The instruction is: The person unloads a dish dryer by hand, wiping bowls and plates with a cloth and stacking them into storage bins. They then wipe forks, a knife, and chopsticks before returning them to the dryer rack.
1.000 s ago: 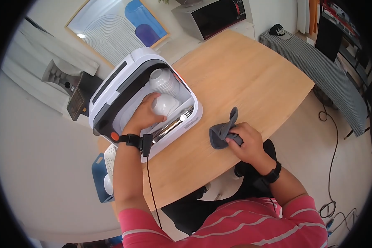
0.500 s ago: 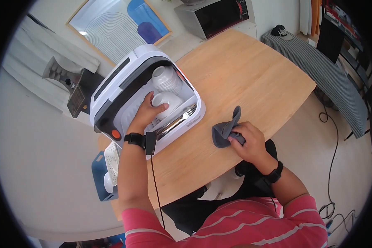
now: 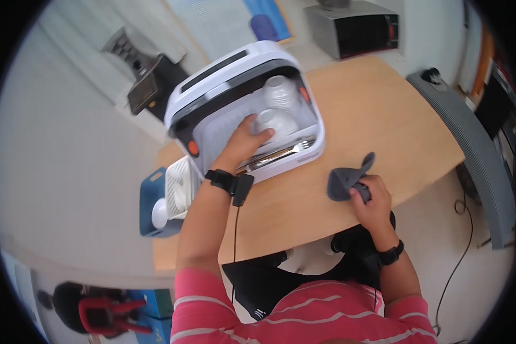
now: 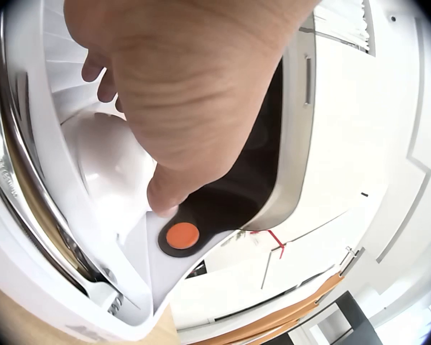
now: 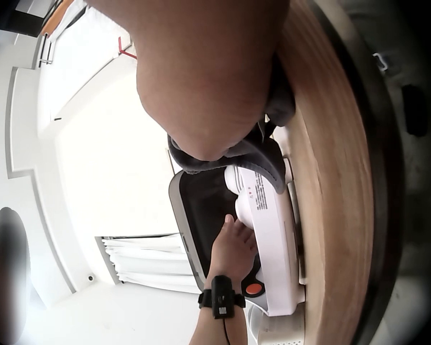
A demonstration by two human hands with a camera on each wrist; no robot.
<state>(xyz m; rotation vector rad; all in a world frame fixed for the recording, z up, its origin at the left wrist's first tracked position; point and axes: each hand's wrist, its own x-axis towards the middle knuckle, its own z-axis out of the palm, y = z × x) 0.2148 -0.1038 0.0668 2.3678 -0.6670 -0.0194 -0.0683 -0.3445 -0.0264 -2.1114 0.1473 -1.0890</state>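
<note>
A white box with a dark raised lid point(image 3: 281, 168) stands on the wooden table. My left hand point(image 3: 243, 143) reaches into it and grips a white bowl point(image 3: 278, 123), thumb on the near side, other fingers at the far side. Behind that bowl lies a stack of white bowls point(image 3: 280, 94). Metal cutlery point(image 3: 286, 153) fills the front slot, below my thumb. In the left wrist view the palm point(image 4: 179, 93) covers part of the bowl point(image 4: 108, 165). My right hand point(image 3: 372, 200) holds a bunched dark grey cloth point(image 3: 344, 179) near the table's front edge.
Left of the box sits a blue basket point(image 3: 150, 200) with a white perforated basket point(image 3: 179, 186) and a white bowl point(image 3: 159, 213). A microwave point(image 3: 355, 31) stands behind the table, and a grey bench point(image 3: 476, 132) runs along its right. A cable hangs from my left wrist.
My left thumb has come up from beside the cutlery onto the bowl's near side. The head view has turned, shifting the box rightward in frame. The right hand keeps its hold on the cloth.
</note>
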